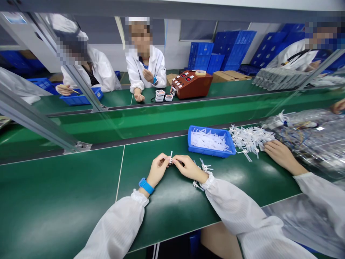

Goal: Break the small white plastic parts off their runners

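Observation:
Between my two hands, above the green tabletop [161, 198], is a small white plastic piece [171, 155] with a thin strip sticking up. My left hand [158, 166], with a blue wristband, pinches it from the left. From the right, the fingers of my right hand [188, 167] close on the same piece; its exact shape is hidden by my fingertips. A few similar white plastic pieces [206, 167] lie beside my right wrist. Behind my right hand stands a blue tray [212, 154] filled with thin white strips [208, 140].
A heap of white plastic pieces [249, 138] lies right of the tray, with a co-worker's hand [281, 154] at it. Clear plastic bags [312, 140] cover the far right. Across the green conveyor [151, 120], people in white sit near a red-brown device [192, 84].

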`<action>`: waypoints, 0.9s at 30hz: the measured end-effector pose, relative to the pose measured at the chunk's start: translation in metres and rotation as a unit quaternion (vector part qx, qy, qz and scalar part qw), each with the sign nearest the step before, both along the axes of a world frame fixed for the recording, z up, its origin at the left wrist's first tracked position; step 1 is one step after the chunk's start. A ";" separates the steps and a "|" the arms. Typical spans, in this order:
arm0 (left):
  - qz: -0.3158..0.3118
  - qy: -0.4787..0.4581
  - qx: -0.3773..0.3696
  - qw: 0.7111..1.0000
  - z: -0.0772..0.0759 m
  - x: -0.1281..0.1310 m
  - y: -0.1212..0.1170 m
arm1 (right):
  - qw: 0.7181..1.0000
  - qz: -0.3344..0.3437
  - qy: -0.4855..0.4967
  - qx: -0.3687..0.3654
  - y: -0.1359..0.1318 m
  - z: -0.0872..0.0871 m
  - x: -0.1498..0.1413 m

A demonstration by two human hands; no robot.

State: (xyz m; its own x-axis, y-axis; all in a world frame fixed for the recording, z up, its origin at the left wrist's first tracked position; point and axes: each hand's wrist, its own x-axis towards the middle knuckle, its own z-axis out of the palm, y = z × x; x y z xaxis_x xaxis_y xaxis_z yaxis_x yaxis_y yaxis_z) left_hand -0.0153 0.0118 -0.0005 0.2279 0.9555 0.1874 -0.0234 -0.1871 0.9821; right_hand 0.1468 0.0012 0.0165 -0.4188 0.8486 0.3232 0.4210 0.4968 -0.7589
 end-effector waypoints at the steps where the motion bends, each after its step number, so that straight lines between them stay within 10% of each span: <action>1: 0.000 0.002 0.002 1.000 0.000 0.000 0.000 | 1.000 -0.004 -0.004 0.003 0.000 0.000 0.000; 27: 0.000 0.034 0.021 0.999 -0.004 0.001 0.002 | 0.999 -0.037 -0.018 -0.007 0.000 -0.008 0.000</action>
State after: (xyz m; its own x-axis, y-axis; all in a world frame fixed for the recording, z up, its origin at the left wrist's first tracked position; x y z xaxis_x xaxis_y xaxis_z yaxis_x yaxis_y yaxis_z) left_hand -0.0147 0.0133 -0.0044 0.2420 0.9470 0.2111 0.0434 -0.2279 0.9727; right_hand 0.1468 0.0012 0.0086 -0.3658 0.8820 0.2972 0.4827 0.4528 -0.7496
